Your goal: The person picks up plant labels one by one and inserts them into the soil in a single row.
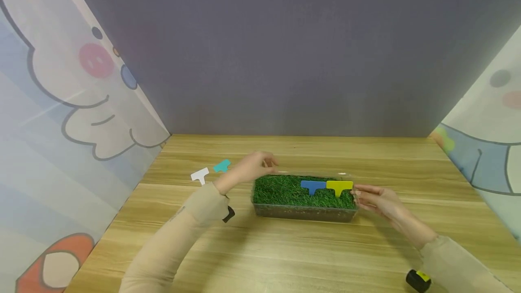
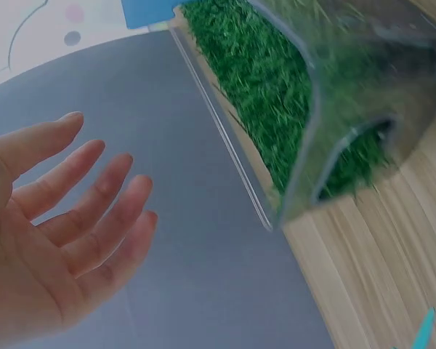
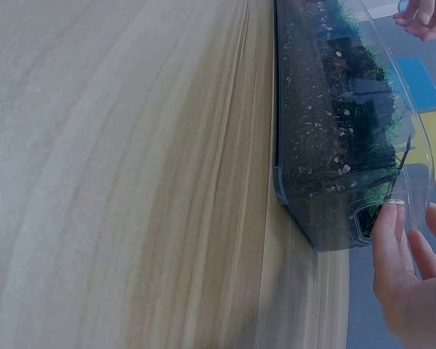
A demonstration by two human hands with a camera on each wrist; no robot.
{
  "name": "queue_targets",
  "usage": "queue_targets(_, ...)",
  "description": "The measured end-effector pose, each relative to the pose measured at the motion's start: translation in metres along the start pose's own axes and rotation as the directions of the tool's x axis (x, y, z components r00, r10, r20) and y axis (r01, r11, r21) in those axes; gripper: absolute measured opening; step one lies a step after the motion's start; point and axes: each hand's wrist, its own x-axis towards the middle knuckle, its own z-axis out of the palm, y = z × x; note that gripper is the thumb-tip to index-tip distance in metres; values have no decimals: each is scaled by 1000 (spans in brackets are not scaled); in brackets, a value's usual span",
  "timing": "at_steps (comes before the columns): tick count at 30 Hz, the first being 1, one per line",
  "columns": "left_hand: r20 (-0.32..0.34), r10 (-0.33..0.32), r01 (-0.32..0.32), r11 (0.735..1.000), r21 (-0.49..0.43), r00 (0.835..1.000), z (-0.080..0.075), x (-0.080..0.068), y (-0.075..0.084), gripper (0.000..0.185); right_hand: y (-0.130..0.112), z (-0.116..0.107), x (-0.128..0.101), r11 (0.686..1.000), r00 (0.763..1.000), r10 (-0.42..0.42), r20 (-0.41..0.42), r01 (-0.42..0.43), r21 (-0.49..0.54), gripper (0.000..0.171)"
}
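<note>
Hands [image 1: 252, 166] [image 1: 376, 198] hang relaxed beside the grass tray [image 1: 304, 213], whose far rim blurs.

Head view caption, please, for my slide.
Two hands flank a clear grass tray holding blue and yellow markers.

A staged recording booth, from where I sit.
I see a pale wooden tabletop [image 1: 285, 248], a plain grey backdrop wall [image 1: 285, 49] and cartoon-printed side curtains [image 1: 61, 103].

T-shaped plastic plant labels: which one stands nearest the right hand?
The yellow T-shaped plastic label, stuck upright in the grass tray beside the right hand. The blue label stands further left; the white and teal labels lie on the table.
</note>
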Motion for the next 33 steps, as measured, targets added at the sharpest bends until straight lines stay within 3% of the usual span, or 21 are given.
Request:
queue_targets(7,-33,1,-2,1000,-29,999,-9,-15,-15,24,0,0,0,1000,1000,1,0,-1,-2,28)
queue_targets(17,-82,-63,63,998,-2,995,-16,-41,-54,22,2,2,1,1000,1000,-21,6,21,-18,45)
queue_targets(25,-119,-79,82,997,16,990,-22,-66,-90,21,5,-1,2,1000,1000,-9,5,8,22,23)
queue_targets(33,-182,-102,111,993,40,978,-24,-80,-120,20,4,-3,2,1000,1000,-11,9,11,8,35)
